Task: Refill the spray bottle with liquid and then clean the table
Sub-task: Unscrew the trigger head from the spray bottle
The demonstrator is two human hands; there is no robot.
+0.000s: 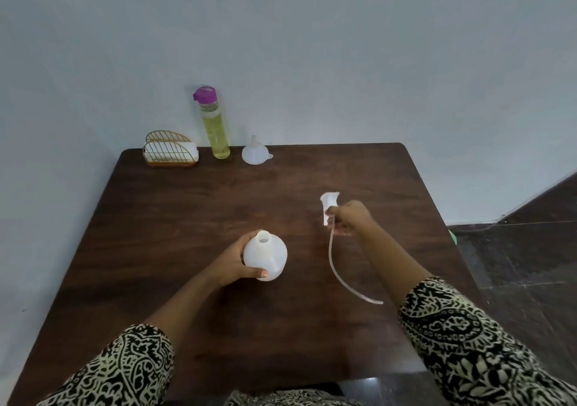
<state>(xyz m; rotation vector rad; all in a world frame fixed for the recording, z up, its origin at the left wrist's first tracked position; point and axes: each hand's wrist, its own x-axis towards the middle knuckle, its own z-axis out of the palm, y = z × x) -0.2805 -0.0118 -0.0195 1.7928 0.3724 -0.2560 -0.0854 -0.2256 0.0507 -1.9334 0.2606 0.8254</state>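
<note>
On the dark wooden table (187,218), near its middle, the left hand (232,260) is gripping the white spray bottle (265,257) from its left side, fingers behind it and the thumb lying across its near face; the bottle is standing upright with its neck open and uncapped. To the right of it and a little farther back, the right hand (351,216) is closing around the white spray head (328,205), which is separated from the bottle; the nozzle end is pointing away from the person, and whether the head is touching the tabletop I cannot tell; the thin clear dip tube (338,273) is trailing from the head in a curve back toward the person's right forearm, over the wood. Both forearms are showing below black-and-cream patterned sleeves (468,327). Along the far edge of the table, against the pale wall (312,46), three things are standing in a row: a gold wire napkin holder (170,152) with white napkins at the left; just beside it a tall clear refill bottle (215,124) of yellowish liquid with a purple cap, upright; and near that a small white funnel (255,152), resting mouth down with its spout up. The funnel and refill bottle are sitting well apart from both hands.
</note>
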